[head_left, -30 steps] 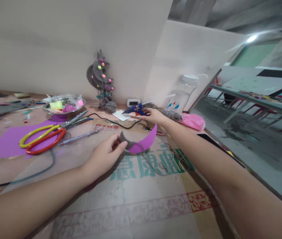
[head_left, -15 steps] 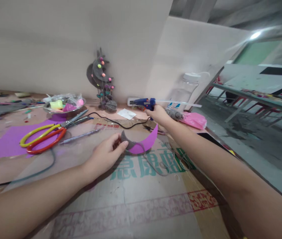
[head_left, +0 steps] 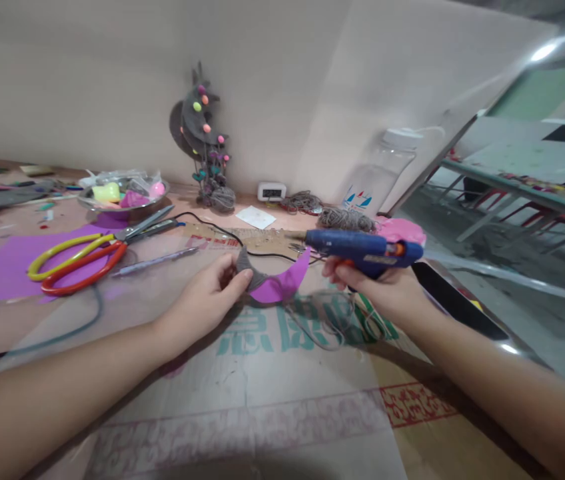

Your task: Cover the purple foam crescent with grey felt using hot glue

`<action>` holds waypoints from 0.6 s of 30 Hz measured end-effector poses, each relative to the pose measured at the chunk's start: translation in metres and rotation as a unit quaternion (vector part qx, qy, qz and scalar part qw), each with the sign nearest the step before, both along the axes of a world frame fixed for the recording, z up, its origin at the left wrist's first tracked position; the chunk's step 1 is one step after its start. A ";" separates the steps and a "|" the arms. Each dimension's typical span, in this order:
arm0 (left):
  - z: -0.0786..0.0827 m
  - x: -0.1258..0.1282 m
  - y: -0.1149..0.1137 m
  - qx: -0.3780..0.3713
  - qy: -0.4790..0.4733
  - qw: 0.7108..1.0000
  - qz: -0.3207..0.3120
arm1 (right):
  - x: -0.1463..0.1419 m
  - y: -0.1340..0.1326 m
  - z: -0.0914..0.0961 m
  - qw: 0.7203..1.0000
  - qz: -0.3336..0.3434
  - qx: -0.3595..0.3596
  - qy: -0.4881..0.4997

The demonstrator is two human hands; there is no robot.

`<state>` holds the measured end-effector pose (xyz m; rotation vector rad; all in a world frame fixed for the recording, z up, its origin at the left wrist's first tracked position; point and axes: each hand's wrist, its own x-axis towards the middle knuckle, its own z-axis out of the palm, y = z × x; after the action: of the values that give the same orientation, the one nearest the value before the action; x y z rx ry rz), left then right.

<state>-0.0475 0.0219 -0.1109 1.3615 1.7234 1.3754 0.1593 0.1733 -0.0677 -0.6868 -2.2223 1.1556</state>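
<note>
Between the thumb and fingers of my left hand [head_left: 215, 287] is one end of a purple crescent [head_left: 282, 285]. Grey yarn [head_left: 251, 268] is wrapped around that held end, and a loose strand trails from it over the cardboard. My right hand [head_left: 382, 287] grips a blue glue gun [head_left: 350, 248] by its handle, the nozzle pointing left above the crescent's free tip. A clear glue stick [head_left: 502, 270] sticks out of the gun's back. Its black cord [head_left: 212, 231] runs left across the table.
Left lie red-and-yellow scissors [head_left: 90, 263], a pen [head_left: 155, 262] and a purple sheet [head_left: 2, 270]. Behind stand a metal bowl [head_left: 85, 200] of craft bits, a grey moon ornament [head_left: 197, 127], a small digital clock [head_left: 271, 192], yarn [head_left: 345, 219] and a clear bottle [head_left: 382, 173].
My right hand has lifted the glue gun from beside the clock and brought it nearer, turning its nozzle left over the crescent. My left hand still holds the crescent.
</note>
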 end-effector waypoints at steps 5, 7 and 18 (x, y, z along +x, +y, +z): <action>-0.003 -0.002 -0.001 -0.008 0.005 1.000 -0.006 | 0.007 -0.006 -0.020 0.989 -0.069 0.004 -0.132; -0.005 -0.002 -0.001 -0.014 0.000 1.000 -0.005 | 0.005 -0.006 -0.022 0.991 -0.030 0.013 -0.129; -0.004 -0.002 -0.003 -0.028 0.017 0.999 0.030 | 0.007 -0.005 -0.025 0.988 0.071 0.061 -0.120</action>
<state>-0.0494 0.0185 -0.1153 1.3196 1.8254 1.3318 0.1667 0.1679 -0.0927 -0.6552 -2.5564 1.0389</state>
